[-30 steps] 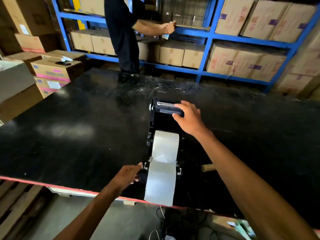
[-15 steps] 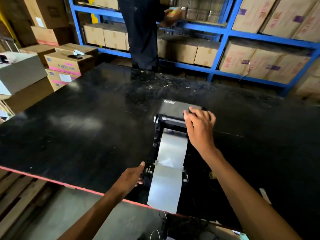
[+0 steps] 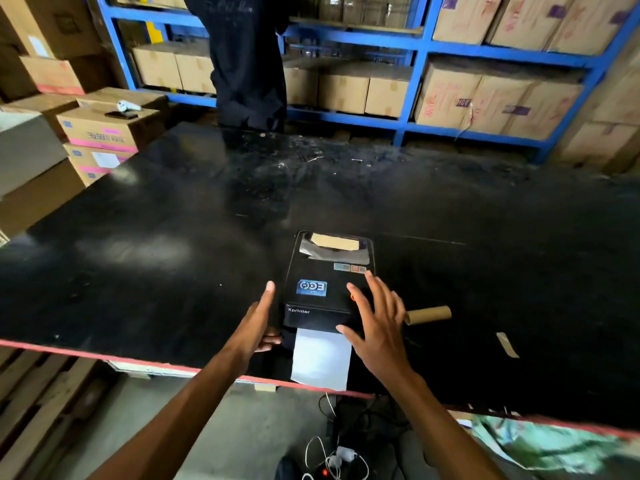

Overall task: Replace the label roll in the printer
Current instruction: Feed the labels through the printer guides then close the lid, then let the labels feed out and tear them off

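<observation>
The black label printer [image 3: 325, 282] stands near the front edge of the black table [image 3: 173, 237] with its lid down. A strip of white label paper [image 3: 321, 358] hangs out of its front slot over the table edge. My left hand [image 3: 258, 323] lies flat against the printer's left front side, fingers extended. My right hand [image 3: 375, 320] rests with spread fingers on the right front of the lid. A bare cardboard core [image 3: 427, 315] lies on the table just right of the printer.
A person in dark clothes [image 3: 247, 57] stands at the blue shelving [image 3: 415, 39] full of cartons beyond the table. Stacked cartons [image 3: 100, 133] stand at the left. Cables and a power strip [image 3: 332, 462] lie on the floor below. A scrap of tape [image 3: 507, 344] lies at the right.
The printer lid has come down from open to closed under my right hand. My left hand has slid up along the printer's left side. The view has tilted down.
</observation>
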Demonstrator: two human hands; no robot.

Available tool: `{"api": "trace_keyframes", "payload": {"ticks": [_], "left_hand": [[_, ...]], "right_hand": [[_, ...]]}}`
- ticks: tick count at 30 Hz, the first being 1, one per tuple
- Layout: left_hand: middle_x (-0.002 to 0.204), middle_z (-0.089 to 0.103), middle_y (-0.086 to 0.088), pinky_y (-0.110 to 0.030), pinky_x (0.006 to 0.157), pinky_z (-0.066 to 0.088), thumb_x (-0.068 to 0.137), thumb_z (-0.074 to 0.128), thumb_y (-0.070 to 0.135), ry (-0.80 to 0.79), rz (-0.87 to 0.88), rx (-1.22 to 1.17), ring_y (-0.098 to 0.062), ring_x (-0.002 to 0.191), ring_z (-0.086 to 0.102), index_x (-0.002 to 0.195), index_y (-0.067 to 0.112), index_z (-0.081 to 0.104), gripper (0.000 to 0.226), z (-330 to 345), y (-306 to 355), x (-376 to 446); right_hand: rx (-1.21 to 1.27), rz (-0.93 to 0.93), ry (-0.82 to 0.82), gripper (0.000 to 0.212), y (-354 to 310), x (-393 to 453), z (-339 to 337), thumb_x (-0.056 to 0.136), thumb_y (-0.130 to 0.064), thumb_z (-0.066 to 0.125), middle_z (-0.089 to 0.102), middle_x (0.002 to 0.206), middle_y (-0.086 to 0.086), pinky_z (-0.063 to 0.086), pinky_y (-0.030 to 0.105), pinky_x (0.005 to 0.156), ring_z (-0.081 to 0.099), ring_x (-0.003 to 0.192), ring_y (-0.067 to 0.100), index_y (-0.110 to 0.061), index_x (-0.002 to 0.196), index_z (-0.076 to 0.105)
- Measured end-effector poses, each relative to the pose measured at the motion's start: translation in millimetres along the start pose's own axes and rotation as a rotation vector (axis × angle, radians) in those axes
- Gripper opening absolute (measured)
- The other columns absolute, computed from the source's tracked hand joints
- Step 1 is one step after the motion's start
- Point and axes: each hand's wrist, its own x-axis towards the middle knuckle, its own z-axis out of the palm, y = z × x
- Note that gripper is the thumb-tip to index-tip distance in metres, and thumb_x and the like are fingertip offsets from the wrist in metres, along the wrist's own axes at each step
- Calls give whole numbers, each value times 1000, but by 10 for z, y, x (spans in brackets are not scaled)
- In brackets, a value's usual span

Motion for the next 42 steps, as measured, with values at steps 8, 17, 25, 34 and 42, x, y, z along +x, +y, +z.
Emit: {"api": "trace_keyframes", "payload": {"ticks": [8, 17, 25, 34, 42], "left_hand": [[108, 70, -15, -47, 94, 51, 70, 61, 70, -5, 47, 86, -26, 88, 69, 139, 14, 37, 91, 15, -26, -17], [103, 67, -12, -32, 71, 50, 84, 57, 55, -22, 89, 91, -25, 91, 65, 105, 15, 59, 45, 28, -93, -54], [82, 68, 1, -34, 76, 48, 87, 55, 52, -5, 125, 59, -18, 83, 65, 79, 18, 66, 37, 68, -176, -1], [85, 71, -2, -33, 75, 49, 87, 53, 54, 8, 152, 45, -17, 83, 66, 89, 13, 70, 45, 77, -194, 7], [94, 72, -9, -34, 75, 50, 85, 54, 56, 29, 153, 33, -20, 87, 67, 99, 6, 70, 55, 87, -203, 6]], "right_hand": [[515, 549, 4, 68, -66, 2, -96, 78, -60, 51, 39, 148, 7, 18, 41, 113, 31, 139, 26, -24, 136, 45], [922, 741, -111, 20, -36, -145, 52, 91, -30, 58, 69, 108, -4, 49, 10, 85, 62, 94, -13, -24, 109, 65], [997, 734, -4, 36, -123, -201, 101, 92, -33, 56, 68, 116, -4, 45, -1, 78, 61, 107, 6, -14, 122, 63], [983, 707, 68, 34, -146, -210, 139, 92, -32, 55, 68, 105, -9, 43, -1, 75, 61, 97, -2, -16, 122, 63], [993, 702, 73, 37, -166, -213, 131, 93, -36, 54, 68, 111, -6, 42, -4, 76, 60, 102, 3, -17, 123, 62]]}}
